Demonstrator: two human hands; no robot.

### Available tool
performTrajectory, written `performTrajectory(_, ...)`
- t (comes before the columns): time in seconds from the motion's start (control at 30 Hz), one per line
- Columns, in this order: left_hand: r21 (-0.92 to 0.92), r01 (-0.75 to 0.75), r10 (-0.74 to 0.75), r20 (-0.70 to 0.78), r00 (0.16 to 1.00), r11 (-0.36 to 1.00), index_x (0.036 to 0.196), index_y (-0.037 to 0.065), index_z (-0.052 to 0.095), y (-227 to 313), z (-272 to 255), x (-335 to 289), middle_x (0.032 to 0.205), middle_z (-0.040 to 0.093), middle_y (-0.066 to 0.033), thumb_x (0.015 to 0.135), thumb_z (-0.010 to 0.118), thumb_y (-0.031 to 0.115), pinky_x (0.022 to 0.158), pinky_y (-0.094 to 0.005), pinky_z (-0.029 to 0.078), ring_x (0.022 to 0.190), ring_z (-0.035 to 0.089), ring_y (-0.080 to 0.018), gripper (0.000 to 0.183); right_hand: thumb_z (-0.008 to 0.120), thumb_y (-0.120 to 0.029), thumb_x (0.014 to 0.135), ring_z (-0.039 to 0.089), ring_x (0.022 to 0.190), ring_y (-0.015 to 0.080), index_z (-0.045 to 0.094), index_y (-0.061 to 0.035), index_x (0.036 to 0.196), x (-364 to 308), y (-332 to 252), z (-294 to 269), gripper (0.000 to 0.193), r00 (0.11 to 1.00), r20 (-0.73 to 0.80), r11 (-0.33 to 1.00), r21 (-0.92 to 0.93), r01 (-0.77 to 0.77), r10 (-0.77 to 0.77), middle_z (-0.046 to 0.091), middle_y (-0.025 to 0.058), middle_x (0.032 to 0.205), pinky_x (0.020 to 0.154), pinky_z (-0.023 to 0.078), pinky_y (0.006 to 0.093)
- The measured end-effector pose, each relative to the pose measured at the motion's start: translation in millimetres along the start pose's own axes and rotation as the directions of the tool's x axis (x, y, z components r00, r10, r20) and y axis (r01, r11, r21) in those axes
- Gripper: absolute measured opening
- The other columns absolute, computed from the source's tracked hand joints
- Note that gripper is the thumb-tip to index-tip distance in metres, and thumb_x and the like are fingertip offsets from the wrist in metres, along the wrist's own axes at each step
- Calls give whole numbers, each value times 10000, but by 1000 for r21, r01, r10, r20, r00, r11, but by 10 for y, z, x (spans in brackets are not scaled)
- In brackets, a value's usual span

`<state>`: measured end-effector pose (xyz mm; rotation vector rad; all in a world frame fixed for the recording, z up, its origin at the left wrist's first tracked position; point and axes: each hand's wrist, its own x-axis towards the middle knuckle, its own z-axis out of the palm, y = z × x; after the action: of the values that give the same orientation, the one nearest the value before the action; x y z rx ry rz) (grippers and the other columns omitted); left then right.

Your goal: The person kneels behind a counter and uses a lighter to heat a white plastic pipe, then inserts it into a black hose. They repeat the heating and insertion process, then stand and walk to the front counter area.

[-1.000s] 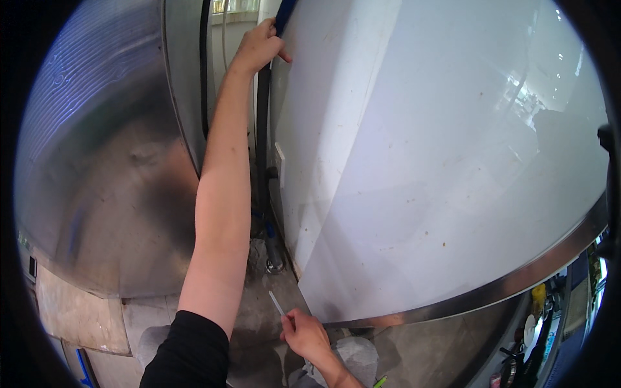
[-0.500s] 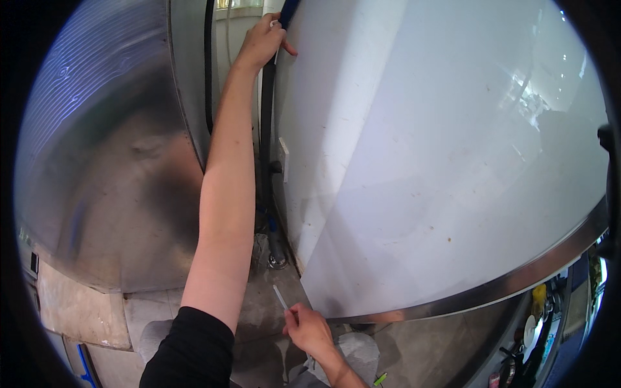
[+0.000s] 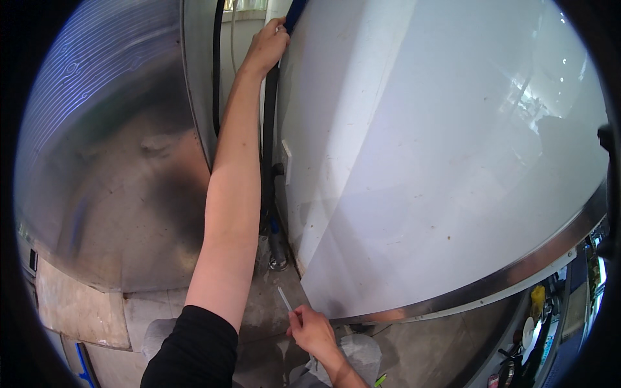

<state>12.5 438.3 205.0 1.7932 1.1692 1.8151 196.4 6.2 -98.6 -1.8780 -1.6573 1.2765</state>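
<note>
High up in the gap between the metal panel and the white panel, my left hand is closed at the upper part of a black pipe, next to its blue section. A bit of something white shows at its fingertips; what exactly the fingers grip is hidden. Low down, near the floor, my right hand pinches a thin white strip that points up and away. The pipe runs down behind my left forearm to a round floor fitting.
A brushed metal panel stands on the left; a glossy white panel with a metal lower edge fills the right. A white wall plate sits beside the pipe. A blue-edged tool lies lower left, and assorted items crowd a shelf lower right.
My left hand's fingers, one of which stuck out against the white panel, are now drawn in at the pipe. My right hand keeps the white strip with little movement. The view has shifted slightly.
</note>
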Motion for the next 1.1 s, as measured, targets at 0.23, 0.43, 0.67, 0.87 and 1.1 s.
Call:
performTrajectory(0.23,-1,1,-1,4,1000,1000,1533,50,517,-36,33,14,1402,650,-240,924,556,189,1124,-388,439,1317,613,-358,626,563,-321,1050,748,844,364,667,-45,1043,18,-2,-5,295,1000,15,1000,9,-6,6,757,111,771,803,560,494)
performTrajectory(0.43,-15,-28,28,-4,1000,999,1517,33,528,-57,51,12,1345,677,-225,909,568,184,1080,-378,464,1264,639,-328,628,562,-316,1051,743,837,370,666,-40,1029,23,5,-3,296,999,-6,999,-23,36,-36,753,110,765,797,559,495)
performTrajectory(0.67,98,-181,180,15,983,979,1639,-15,276,-185,27,162,1550,499,-313,859,593,78,1058,-444,505,1209,644,-392,847,565,-301,1047,741,810,367,663,-39,1016,-19,47,30,282,996,-37,996,28,88,-87,751,115,760,778,556,494)
performTrajectory(0.87,171,-165,168,-3,986,971,1491,-67,468,-113,18,149,1295,664,-289,847,594,142,1038,-427,494,1221,635,-374,688,568,-290,1042,737,814,375,665,-36,1019,-7,11,12,273,1000,-17,998,54,19,-18,751,122,763,789,553,496)
performTrajectory(1.1,61,-87,86,24,996,994,1479,-50,498,22,35,-5,1051,668,-140,804,617,97,834,-358,515,960,634,-248,701,585,-250,1059,688,562,221,642,4,1045,28,53,40,261,996,-41,997,-3,74,-74,749,93,728,586,545,376)
